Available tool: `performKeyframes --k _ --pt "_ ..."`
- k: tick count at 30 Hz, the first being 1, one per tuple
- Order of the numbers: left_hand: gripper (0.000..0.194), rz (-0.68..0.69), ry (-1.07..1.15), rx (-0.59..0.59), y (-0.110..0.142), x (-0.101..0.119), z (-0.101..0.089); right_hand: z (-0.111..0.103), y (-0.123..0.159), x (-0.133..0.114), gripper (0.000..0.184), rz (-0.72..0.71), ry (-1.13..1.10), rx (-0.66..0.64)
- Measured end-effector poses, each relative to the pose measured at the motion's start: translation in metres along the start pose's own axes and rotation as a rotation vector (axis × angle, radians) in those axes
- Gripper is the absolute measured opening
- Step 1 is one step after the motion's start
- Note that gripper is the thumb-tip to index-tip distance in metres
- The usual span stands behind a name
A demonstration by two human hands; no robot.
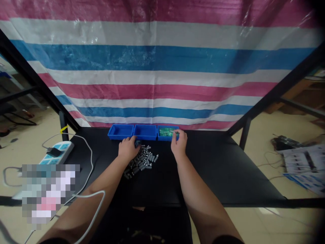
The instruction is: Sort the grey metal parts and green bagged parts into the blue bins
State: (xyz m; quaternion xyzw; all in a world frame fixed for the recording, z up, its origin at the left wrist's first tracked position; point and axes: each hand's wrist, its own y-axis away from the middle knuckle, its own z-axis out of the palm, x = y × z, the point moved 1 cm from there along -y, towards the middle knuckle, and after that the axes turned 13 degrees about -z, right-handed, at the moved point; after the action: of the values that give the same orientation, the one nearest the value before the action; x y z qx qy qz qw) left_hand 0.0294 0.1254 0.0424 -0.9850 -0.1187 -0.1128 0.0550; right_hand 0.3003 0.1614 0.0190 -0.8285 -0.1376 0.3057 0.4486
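A loose pile of small silver and dark-grey cylindrical pieces (144, 159) lies on the black table. At its upper left edge is my left hand (127, 149), its fingers curled by a small dark item (137, 143) that I cannot make out. My right hand (179, 144) reaches to the right-hand blue bin (166, 138), thumb and fingertips drawn together over its contents. Whatever those fingertips pinch is too small to name. Inside that bin shows a green layer (165, 131) with small light bits on it.
Two more blue bins, the left one (120, 137) and the middle one (145, 137), adjoin the right-hand bin. A white power strip (64, 149) with a black plug and a looping white cable (91, 156) occupies the table's left side. Behind hangs a striped sheet (152, 91).
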Motion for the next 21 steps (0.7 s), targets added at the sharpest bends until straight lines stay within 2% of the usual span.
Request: performKeyframes --k 3,6,12,17,21 --pt "0.042 -0.043 -0.034 -0.035 -0.004 -0.002 0.006 -0.001 0.001 0.01 0.023 0.074 0.166 -0.04" --pt "0.044 -0.047 -0.019 -0.036 -0.007 0.0 0.008 0.0 0.003 0.013 0.027 0.1 0.231 -0.043" --pt "0.042 -0.039 -0.04 -0.066 -0.01 0.003 0.003 0.005 0.001 0.012 0.031 0.09 0.198 -0.1" --pt "0.04 -0.044 -0.056 -0.096 -0.012 0.002 0.0 0.003 -0.004 0.022 0.034 0.083 0.157 -0.11" --pt "0.036 -0.021 -0.044 -0.102 -0.014 -0.001 0.003 0.003 -0.004 0.029 0.028 0.04 0.143 -0.156"
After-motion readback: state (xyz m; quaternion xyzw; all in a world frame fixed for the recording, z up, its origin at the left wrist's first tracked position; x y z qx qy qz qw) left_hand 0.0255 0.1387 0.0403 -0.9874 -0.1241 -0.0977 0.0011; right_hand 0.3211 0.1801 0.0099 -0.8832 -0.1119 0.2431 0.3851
